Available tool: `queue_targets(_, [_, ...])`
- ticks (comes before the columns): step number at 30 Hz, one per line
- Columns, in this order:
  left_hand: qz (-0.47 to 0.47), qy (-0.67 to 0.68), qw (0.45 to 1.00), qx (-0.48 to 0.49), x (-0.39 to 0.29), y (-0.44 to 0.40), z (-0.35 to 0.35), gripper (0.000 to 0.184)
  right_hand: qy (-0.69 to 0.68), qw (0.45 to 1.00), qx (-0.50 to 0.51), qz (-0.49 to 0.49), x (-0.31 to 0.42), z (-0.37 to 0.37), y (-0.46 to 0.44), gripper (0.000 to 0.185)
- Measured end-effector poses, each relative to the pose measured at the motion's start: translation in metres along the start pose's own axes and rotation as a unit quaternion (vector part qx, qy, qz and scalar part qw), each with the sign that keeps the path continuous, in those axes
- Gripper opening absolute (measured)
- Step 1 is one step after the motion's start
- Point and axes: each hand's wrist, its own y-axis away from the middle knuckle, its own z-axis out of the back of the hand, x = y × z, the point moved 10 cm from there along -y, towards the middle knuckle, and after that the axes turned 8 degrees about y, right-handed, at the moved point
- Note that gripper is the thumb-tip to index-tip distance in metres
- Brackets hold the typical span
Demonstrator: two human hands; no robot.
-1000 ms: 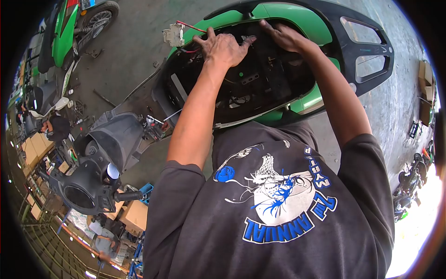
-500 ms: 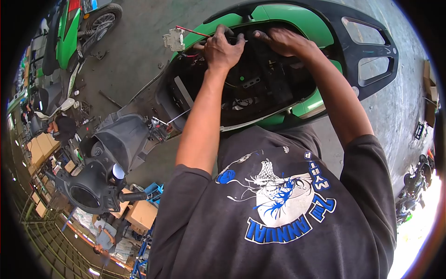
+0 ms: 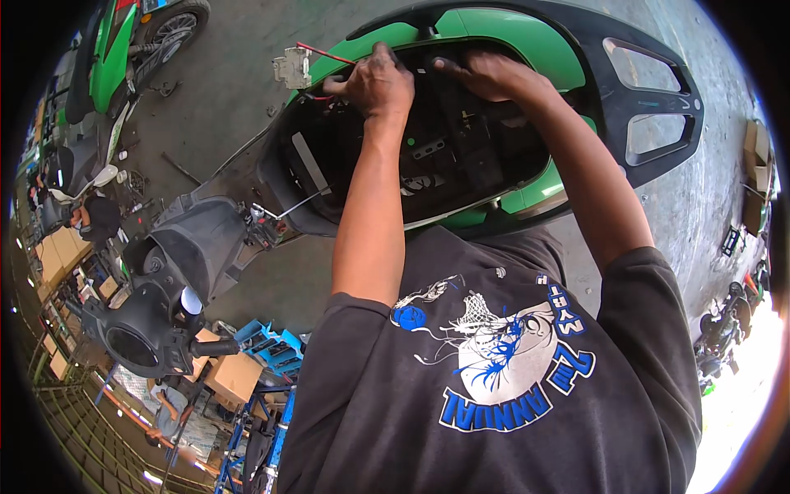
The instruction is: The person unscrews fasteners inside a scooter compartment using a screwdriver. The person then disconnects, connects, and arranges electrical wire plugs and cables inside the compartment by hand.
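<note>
Grey concrete floor (image 3: 222,90) spreads under everything; on it stands a green and black scooter (image 3: 436,185), its rear part close to the person's body, its handlebar end (image 3: 152,309) toward the lower left; another green motorbike (image 3: 118,62) is parked well apart at the upper left; the person's dark printed shirt (image 3: 494,354) fills the lower middle; just beyond it gapes the scooter's open compartment (image 3: 518,148); a black rear rack (image 3: 656,103) with two openings reaches out to the right; cardboard boxes (image 3: 234,377) stand at the lower left, near the handlebar end; at the compartment's far edge, a little apart, are the hands; the right hand (image 3: 502,76) has its thumb out toward the left one, its other fingers mostly hidden, so their grip cannot be told; the left hand (image 3: 383,82) is bent over the edge, fingers curled, and whether it pinches anything I cannot tell; just left of it, a whitish block (image 3: 292,68) sits outside the green bodywork (image 3: 518,31); a red wire (image 3: 333,56) runs from the block to the left hand; a green dot (image 3: 411,142) shows inside the compartment.
</note>
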Motion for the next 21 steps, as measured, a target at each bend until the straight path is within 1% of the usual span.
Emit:
queue_targets(1, [0.001, 0.001, 1.000, 0.001, 0.000, 0.002, -0.002, 0.010, 0.002, 1.000, -0.016, 0.004, -0.001, 0.002, -0.001, 0.086])
queue_targets(3, [-0.012, -0.045, 0.998, -0.041, -0.010, 0.007, 0.013, 0.009, 0.033, 0.996, 0.051, -0.066, 0.001, 0.006, 0.008, 0.074])
queue_targets(4, [-0.021, -0.039, 0.999, -0.012, -0.011, 0.012, 0.013, 0.014, 0.035, 0.996, 0.054, -0.060, 0.004, 0.004, 0.010, 0.074])
queue_targets(5, [-0.014, -0.045, 0.999, -0.015, -0.007, 0.016, 0.014, 0.014, 0.031, 0.997, -0.008, -0.067, 0.005, 0.014, 0.010, 0.073])
queue_targets(6, [-0.061, -0.067, 0.996, -0.017, -0.012, 0.022, 0.014, 0.018, 0.024, 0.995, -0.069, -0.075, 0.005, 0.023, 0.010, 0.072])
queue_targets(7, [-0.111, -0.088, 0.990, -0.016, -0.018, 0.027, 0.012, 0.023, 0.019, 0.995, -0.068, -0.070, 0.004, 0.022, 0.007, 0.072])
queue_targets(8, [-0.101, -0.110, 0.989, 0.019, -0.015, 0.025, 0.007, 0.030, 0.013, 0.996, -0.052, -0.067, 0.002, 0.021, 0.005, 0.070])
queue_targets(12, [-0.112, -0.150, 0.982, 0.028, -0.028, 0.009, 0.012, 0.023, -0.001, 0.998, -0.024, -0.051, -0.008, 0.013, 0.005, 0.064])
queue_targets(13, [-0.055, -0.164, 0.981, 0.091, -0.022, 0.006, 0.003, 0.021, 0.002, 0.999, -0.007, -0.044, -0.006, 0.013, 0.008, 0.062])
queue_targets(14, [0.002, -0.176, 0.973, 0.152, -0.014, 0.006, -0.005, 0.018, 0.002, 0.999, -0.012, -0.045, -0.004, 0.022, 0.013, 0.062])
queue_targets(15, [-0.002, -0.176, 0.973, 0.149, -0.013, 0.006, -0.005, 0.018, 0.018, 0.999, 0.035, -0.038, 0.001, 0.025, 0.020, 0.058])
queue_targets(16, [-0.014, -0.158, 0.980, 0.124, -0.012, 0.005, -0.003, 0.017, 0.039, 0.996, 0.078, -0.030, 0.007, 0.030, 0.026, 0.054])
queue_targets(17, [-0.027, -0.139, 0.985, 0.097, -0.011, 0.002, -0.001, 0.015, 0.044, 0.996, 0.068, -0.029, 0.010, 0.045, 0.033, 0.054])
queue_targets(18, [-0.020, -0.146, 0.984, 0.105, -0.005, 0.000, -0.004, 0.021, -0.007, 0.997, 0.067, -0.033, 0.015, 0.056, 0.044, 0.052])
queue_targets(19, [-0.025, -0.145, 0.985, 0.096, -0.003, -0.003, -0.001, 0.021, -0.060, 0.995, 0.065, -0.037, 0.021, 0.062, 0.056, 0.050])
queue_targets(21, [-0.109, -0.113, 0.980, 0.122, -0.014, 0.002, 0.002, 0.022, -0.130, 0.989, -0.069, -0.021, 0.043, 0.088, 0.090, 0.038])
